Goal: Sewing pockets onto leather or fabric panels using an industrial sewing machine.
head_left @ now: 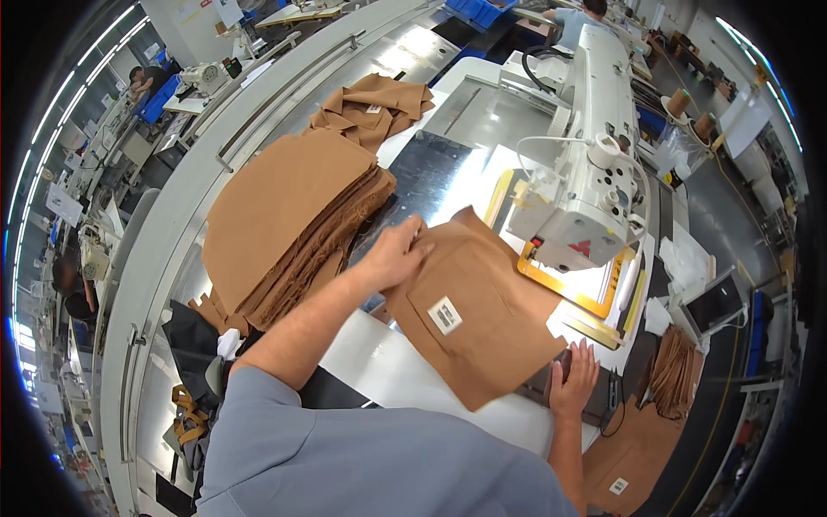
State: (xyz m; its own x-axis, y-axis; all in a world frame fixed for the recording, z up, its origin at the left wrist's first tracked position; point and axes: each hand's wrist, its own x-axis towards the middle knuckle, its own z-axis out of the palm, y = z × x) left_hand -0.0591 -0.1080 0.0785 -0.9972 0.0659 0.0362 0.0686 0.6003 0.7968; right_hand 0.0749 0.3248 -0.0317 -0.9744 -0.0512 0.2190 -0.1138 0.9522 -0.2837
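My left hand (401,254) pinches the upper left edge of a brown fabric piece (487,336), which has a white label (445,315) and a slightly raised, curled top corner. My right hand (575,379) lies with fingers extended at the lower right, just beside the piece's corner. Beyond the fabric stands a white sewing machine (586,189) with a yellow clamp frame (603,302) under its head, next to a shiny metal plate (435,168).
A thick stack of brown panels (276,215) lies left, loose pieces (370,112) behind it. Dark cloth (185,345) is at lower left. Right are hanging brown pieces (672,370), a small screen (711,302) and thread cones (680,103). Other people (577,21) sit at machines in the background.
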